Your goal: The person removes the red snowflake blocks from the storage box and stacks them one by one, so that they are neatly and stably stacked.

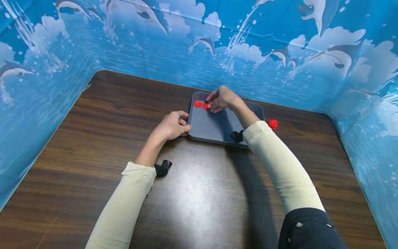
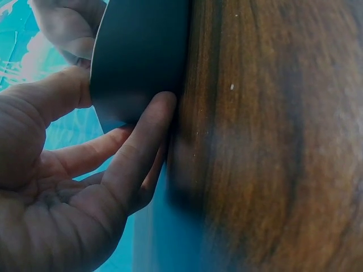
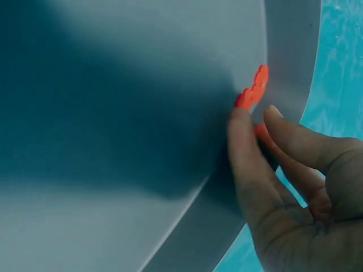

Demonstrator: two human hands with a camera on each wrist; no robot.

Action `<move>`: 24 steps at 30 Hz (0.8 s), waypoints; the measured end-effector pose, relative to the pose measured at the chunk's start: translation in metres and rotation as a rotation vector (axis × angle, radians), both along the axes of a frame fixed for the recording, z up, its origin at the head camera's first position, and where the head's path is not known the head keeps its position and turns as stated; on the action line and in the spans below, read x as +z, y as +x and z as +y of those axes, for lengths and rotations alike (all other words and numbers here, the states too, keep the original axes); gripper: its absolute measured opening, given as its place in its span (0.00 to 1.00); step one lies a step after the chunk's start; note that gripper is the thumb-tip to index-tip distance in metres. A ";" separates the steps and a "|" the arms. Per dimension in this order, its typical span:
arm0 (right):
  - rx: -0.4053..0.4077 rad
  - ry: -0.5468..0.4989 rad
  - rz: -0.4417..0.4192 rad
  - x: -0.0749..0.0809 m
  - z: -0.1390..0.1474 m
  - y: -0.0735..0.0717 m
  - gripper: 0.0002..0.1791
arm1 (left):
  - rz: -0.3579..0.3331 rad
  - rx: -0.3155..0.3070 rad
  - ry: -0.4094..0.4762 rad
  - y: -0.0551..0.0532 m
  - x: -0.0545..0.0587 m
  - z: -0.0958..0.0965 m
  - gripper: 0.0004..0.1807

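Observation:
A grey rectangular tray [image 1: 214, 126] lies on the table. My left hand [image 1: 172, 125] grips its near left corner; in the left wrist view the thumb is at the rim and the fingers [image 2: 139, 147] are against the outer wall. Over the far left part of the tray, my right hand [image 1: 222, 98] pinches a small flat red scalloped piece [image 1: 205, 106], partly hidden by the fingertips. Beside it, farther left, lies a similar red piece [image 1: 198, 103]. In the right wrist view the red pieces [image 3: 259, 82] sit close to the tray's wall.
A cluster of red pieces [image 1: 272, 123] is on the table right of the tray, next to the right sleeve. The wood-grain table [image 1: 102, 128] is enclosed at the back and sides by a blue dolphin-print curtain [image 1: 174, 58]. Black wrist cameras [image 1: 163, 168] are worn on both arms.

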State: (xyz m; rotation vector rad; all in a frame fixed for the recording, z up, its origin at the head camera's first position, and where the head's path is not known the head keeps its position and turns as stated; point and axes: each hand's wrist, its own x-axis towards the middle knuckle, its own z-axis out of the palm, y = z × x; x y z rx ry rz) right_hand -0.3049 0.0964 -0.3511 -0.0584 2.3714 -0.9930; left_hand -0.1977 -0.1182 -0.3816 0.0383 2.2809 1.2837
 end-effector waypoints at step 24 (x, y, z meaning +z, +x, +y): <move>0.095 0.359 0.182 -0.007 -0.022 0.011 0.09 | 0.002 0.004 -0.008 -0.001 -0.002 0.002 0.33</move>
